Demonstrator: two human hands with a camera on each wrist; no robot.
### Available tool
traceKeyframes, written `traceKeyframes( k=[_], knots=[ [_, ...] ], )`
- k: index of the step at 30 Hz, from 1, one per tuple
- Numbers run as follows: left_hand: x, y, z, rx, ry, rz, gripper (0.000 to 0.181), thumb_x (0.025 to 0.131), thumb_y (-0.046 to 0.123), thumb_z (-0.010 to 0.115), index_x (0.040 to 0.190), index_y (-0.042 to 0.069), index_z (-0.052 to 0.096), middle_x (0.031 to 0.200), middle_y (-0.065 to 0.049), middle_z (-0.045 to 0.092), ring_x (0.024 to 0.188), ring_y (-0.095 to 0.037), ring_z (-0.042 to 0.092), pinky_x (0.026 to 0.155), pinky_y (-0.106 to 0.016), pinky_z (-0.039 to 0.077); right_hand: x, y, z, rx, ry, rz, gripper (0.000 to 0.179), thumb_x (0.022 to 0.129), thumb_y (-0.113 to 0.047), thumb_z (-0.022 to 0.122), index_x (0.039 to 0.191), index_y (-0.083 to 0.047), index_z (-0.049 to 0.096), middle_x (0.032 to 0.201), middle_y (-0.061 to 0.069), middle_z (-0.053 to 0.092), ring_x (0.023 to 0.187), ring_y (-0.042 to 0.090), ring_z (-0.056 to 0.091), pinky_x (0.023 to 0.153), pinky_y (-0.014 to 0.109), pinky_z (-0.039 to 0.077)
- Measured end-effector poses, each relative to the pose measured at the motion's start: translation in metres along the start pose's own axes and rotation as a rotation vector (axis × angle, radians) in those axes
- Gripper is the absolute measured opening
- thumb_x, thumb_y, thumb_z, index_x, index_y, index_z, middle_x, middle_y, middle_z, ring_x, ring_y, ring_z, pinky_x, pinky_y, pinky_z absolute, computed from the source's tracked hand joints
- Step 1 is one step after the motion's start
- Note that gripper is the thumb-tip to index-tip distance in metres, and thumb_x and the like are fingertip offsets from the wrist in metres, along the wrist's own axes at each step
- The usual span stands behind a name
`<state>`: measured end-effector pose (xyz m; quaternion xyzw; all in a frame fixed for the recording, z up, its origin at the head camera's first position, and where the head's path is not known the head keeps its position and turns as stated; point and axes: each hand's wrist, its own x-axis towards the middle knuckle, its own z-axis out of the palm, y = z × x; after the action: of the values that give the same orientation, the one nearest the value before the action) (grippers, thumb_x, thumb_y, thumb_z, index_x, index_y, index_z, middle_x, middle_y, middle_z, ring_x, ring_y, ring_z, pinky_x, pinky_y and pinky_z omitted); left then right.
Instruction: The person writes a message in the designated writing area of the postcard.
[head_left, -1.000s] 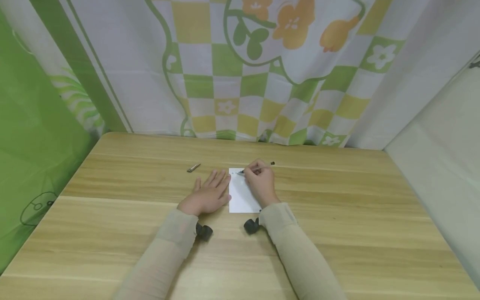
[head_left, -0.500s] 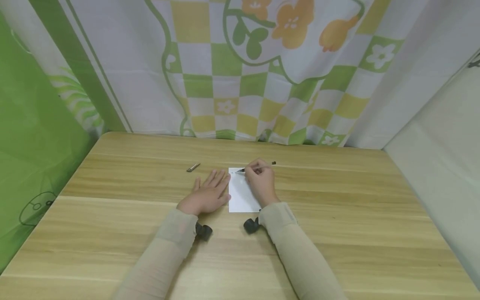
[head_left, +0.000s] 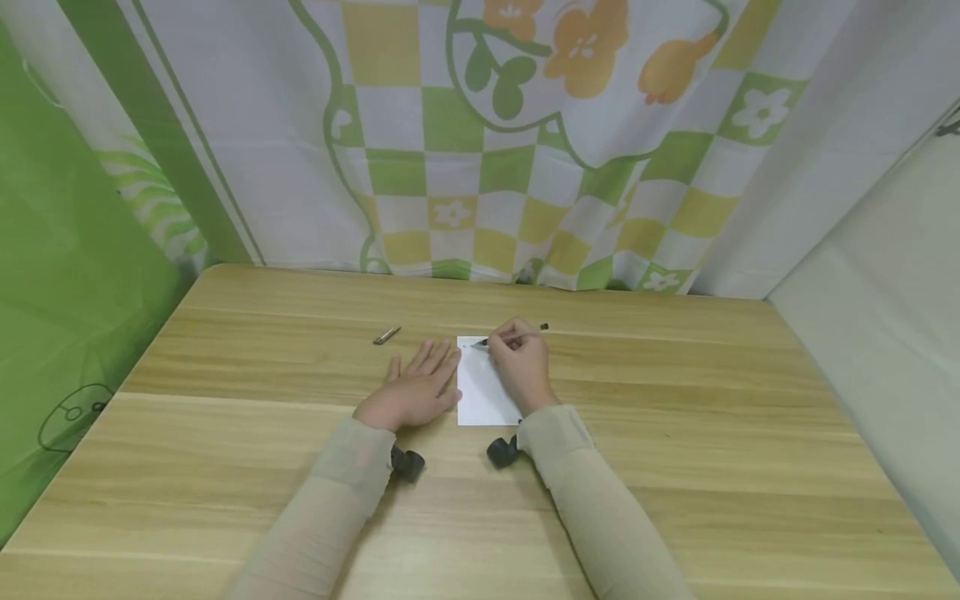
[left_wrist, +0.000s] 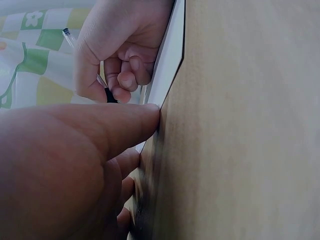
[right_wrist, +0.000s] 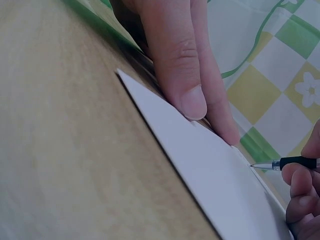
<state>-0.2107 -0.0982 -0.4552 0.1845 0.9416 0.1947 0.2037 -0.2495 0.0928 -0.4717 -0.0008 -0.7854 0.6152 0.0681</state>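
Note:
A small white sheet of paper (head_left: pixel 483 392) lies on the wooden table, with tiny dark marks near its top left corner. My right hand (head_left: pixel 522 367) pinches a pen (head_left: pixel 528 332) with a black grip, and its tip is at the paper's upper part. In the right wrist view the pen (right_wrist: pixel 298 162) points at the sheet (right_wrist: pixel 200 155). My left hand (head_left: pixel 416 393) lies with spread fingers at the paper's left edge. The thumb (left_wrist: pixel 135 120) touches that edge in the left wrist view. Beyond the left fingertips lies a pen cap (head_left: pixel 387 335).
The wooden table (head_left: pixel 712 433) reaches back to a checked, flowered curtain (head_left: pixel 517 167). Green fabric (head_left: pixel 82 275) hangs at the left and a pale wall (head_left: pixel 885 250) stands at the right. Black wrist cameras (head_left: pixel 408 464) sit under both wrists.
The pen tip has shifted slightly left on the paper, and the pen's tilt has varied a little. My left hand, the sheet and the cap have stayed where they were.

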Motion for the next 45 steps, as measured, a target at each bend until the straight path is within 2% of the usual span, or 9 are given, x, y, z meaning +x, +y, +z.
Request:
traceKeyframes(
  k=[25,35,45],
  knots=[
    [0.0012,-0.0018,0.0006,0.004,-0.002,0.003,0.070,0.107,0.049,0.036,0.164,0.022,0.005,0.169,0.001,-0.010,0.154,-0.026,-0.014,0.115,-0.066,-0.015,-0.0012,-0.0012,0.0002,0.000,0.011,-0.030,0.008,0.088,-0.010,0.061,0.084,-0.004,0.066,0.089,0.007,0.063,0.068,0.014,0.058,0.058,0.018,0.048],
    [0.0006,-0.0018,0.0008,0.001,-0.001,0.008,0.070,0.107,0.049,0.036,0.164,0.022,0.005,0.169,0.001,-0.011,0.154,-0.026,-0.015,0.115,-0.066,-0.015,-0.0020,-0.0001,0.0008,-0.020,0.061,-0.055,0.006,0.086,-0.008,0.063,0.082,-0.006,0.067,0.086,0.006,0.062,0.068,0.014,0.054,0.056,0.020,0.043],
    [0.0010,-0.0018,0.0021,-0.008,0.007,0.014,0.070,0.107,0.049,0.035,0.164,0.021,0.006,0.169,0.001,-0.010,0.154,-0.026,-0.014,0.115,-0.066,-0.016,-0.0005,0.0014,0.0002,-0.035,0.049,-0.066,0.008,0.086,-0.009,0.062,0.082,-0.006,0.067,0.085,0.006,0.062,0.069,0.015,0.054,0.056,0.020,0.043]
  ],
)
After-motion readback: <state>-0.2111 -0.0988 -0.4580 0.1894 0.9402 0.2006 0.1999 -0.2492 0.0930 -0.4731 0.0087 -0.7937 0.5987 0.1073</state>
